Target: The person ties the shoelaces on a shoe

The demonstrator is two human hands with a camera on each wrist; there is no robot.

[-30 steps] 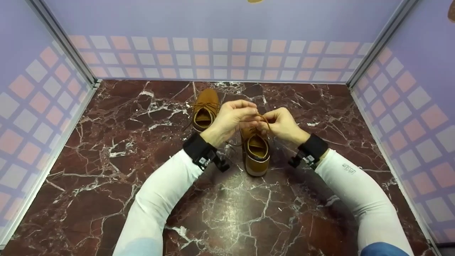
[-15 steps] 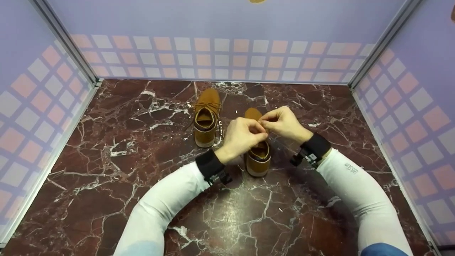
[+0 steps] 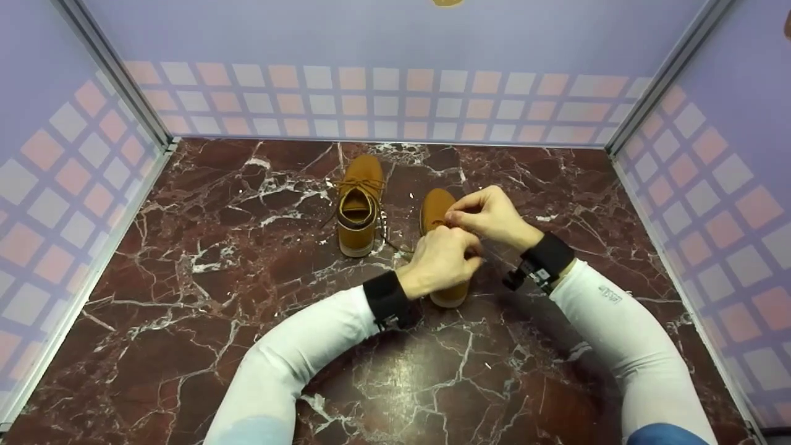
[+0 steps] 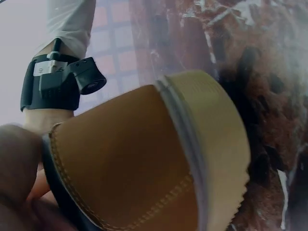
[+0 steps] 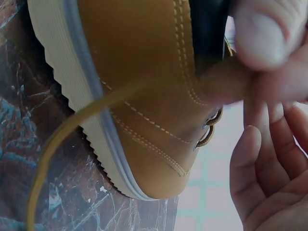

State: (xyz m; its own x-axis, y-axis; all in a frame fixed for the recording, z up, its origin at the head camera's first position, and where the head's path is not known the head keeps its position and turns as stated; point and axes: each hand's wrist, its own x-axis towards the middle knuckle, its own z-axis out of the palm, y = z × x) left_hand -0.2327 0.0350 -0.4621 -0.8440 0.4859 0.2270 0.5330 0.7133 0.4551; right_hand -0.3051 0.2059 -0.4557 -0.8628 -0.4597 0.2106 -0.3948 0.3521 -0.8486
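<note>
A tan shoe [image 3: 439, 201] stands upright on the floor, toe pointing away from me. My left hand [image 3: 442, 256] is over its opening, pinching a brown shoelace [image 5: 86, 110] between thumb and forefinger. The lace's blurred tail runs out past the shoe's side in the right wrist view. My right hand [image 3: 488, 213] pinches at the lacing with thumb and index finger, farther toward the toe; its fingertips are partly hidden behind the left hand in the right wrist view. Stitched leather and a pale, notched sole fill much of the left wrist view.
A matching tan shoe [image 3: 363, 170] with its lace in a bow stands to the left. Dark red marble-patterned floor [image 3: 185, 296] surrounds both shoes. Purple panels [image 3: 395, 37] with pink and white squares rise at the back and on both sides.
My left hand has come down and toward me from the lacing to over the shoe's opening, and the loop between the hands is gone from sight. My right hand has hardly moved.
</note>
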